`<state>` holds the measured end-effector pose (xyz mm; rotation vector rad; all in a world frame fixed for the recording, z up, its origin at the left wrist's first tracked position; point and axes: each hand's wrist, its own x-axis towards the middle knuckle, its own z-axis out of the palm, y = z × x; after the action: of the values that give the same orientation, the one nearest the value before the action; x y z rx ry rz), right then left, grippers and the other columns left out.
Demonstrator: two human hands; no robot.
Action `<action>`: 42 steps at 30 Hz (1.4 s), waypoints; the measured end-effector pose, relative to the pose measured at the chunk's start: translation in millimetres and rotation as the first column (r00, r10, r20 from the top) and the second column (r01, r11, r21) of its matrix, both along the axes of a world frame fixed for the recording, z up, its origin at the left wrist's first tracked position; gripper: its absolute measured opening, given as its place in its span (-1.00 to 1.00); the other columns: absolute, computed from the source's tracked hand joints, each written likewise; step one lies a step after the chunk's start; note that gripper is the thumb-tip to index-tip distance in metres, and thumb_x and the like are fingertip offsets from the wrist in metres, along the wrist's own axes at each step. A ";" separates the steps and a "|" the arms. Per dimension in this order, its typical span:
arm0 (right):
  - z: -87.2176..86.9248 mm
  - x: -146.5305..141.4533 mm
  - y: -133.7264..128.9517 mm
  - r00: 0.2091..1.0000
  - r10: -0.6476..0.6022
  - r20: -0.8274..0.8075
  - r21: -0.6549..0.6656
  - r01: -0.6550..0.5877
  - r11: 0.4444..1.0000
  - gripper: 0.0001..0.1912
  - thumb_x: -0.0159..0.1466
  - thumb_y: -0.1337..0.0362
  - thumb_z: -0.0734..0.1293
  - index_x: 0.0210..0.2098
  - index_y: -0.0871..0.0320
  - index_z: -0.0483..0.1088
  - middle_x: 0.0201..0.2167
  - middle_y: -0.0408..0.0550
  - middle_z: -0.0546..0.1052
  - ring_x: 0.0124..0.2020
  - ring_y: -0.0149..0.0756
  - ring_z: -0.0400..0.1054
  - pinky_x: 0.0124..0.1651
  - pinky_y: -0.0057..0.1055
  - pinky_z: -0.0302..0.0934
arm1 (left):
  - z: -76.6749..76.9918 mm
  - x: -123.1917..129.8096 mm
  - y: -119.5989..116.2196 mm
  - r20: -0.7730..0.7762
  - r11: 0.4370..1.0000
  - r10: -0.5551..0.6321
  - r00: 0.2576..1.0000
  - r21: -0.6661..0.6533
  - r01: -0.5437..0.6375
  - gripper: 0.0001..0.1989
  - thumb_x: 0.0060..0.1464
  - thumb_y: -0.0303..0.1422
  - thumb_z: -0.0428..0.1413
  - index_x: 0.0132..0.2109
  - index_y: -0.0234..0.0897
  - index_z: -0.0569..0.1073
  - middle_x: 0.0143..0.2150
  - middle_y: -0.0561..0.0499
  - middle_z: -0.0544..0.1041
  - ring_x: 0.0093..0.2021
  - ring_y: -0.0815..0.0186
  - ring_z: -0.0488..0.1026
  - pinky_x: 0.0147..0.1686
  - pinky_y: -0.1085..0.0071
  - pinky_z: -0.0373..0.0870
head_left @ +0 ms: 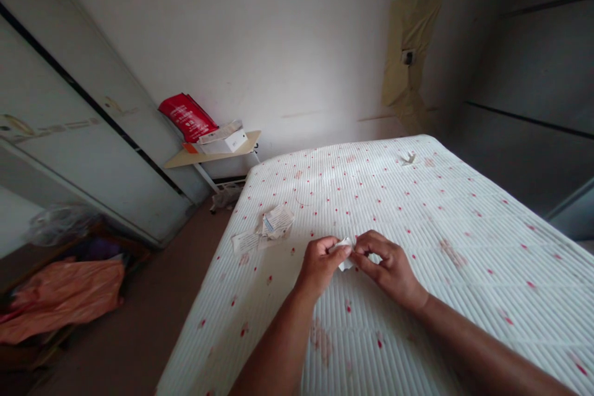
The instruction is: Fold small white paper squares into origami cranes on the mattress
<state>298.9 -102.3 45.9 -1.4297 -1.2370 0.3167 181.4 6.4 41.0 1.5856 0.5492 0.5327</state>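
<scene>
A small crumpled piece of white paper (345,265) is held just above the mattress (334,198). My left hand (322,263) has it pinched between thumb and fingers. Thumb and fingertips of my right hand (385,263) meet at the paper's right edge, also closed in a pinch. Parts of the paper are covered by the fingers. Left of my hands, several torn pieces of printed paper (277,221) lie on the mattress. Another small crumpled paper (409,159) rests near the far right corner.
Beyond the far left corner stands a small table (208,156) carrying a red bag (189,116) and a white box (227,141). A cabinet (116,154) lines the left wall. An orange plastic bag (69,291) lies low at the left. The wall has a socket (408,57).
</scene>
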 end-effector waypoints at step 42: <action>-7.7 -8.0 7.1 0.855 -0.062 -0.515 -0.122 -0.001 0.993 -0.73 0.06 0.13 0.37 -0.57 0.13 0.23 -0.70 -0.20 0.39 -0.64 -0.43 0.25 -0.51 -0.46 0.15 | 0.1 5.4 -4.2 0.115 0.972 0.170 0.979 -0.184 -0.147 -0.71 -0.20 -0.22 0.25 -0.40 -0.38 0.44 -0.58 0.11 0.36 -0.56 0.46 0.27 -0.57 0.56 0.20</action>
<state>290.8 -95.2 38.2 -1.3405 -0.7590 0.7148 186.8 2.1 41.1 1.3367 0.6101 0.6853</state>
